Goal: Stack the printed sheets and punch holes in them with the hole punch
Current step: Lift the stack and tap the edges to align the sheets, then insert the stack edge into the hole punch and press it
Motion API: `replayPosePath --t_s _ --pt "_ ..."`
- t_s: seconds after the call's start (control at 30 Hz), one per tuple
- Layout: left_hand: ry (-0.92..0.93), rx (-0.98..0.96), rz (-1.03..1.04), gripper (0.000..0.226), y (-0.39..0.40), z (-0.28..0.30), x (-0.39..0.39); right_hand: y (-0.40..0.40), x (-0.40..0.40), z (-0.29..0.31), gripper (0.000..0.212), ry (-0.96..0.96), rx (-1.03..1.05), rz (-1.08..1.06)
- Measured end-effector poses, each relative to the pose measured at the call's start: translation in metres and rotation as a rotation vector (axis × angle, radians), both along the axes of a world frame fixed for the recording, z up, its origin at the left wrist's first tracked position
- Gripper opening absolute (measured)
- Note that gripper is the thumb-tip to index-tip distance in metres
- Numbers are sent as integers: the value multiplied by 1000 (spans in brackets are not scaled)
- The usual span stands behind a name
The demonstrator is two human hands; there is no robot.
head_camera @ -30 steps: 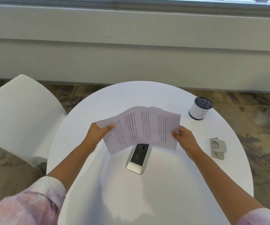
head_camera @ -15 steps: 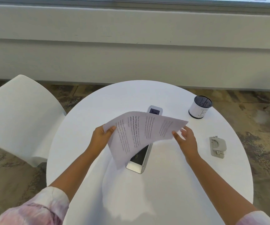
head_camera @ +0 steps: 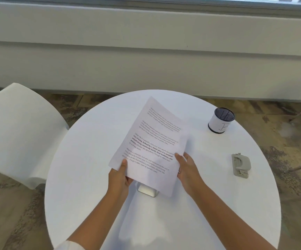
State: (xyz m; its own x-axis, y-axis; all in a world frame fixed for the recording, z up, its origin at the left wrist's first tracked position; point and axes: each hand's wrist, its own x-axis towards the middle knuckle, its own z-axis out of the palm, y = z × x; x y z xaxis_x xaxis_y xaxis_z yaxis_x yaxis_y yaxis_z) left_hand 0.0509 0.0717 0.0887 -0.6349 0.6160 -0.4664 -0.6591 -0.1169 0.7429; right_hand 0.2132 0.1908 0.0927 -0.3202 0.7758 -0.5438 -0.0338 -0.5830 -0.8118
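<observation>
You are pinching the near-left corner of the printed sheets (head_camera: 147, 147) with your left hand (head_camera: 119, 179), thumb on top. The sheets are floating above the counter (head_camera: 84, 159), their long axis running away from you and slightly rightward, partly covering a silver device (head_camera: 148, 190) just beyond your left hand. Your right hand (head_camera: 187, 168) is gripping the near-right edge, thumb on the page. The hole punch (head_camera: 240, 166) is lying well off to the right of your right hand, so that hand is the nearer one. Farther beyond it, the mesh cup (head_camera: 221, 120) is showing nothing inside that I can make out.
</observation>
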Motion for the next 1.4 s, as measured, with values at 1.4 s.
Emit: replayPosePath --t_s 1.4 --pt "233 -586 -380 19 34 -59 81 76 152 -47 36 -800 815 -13"
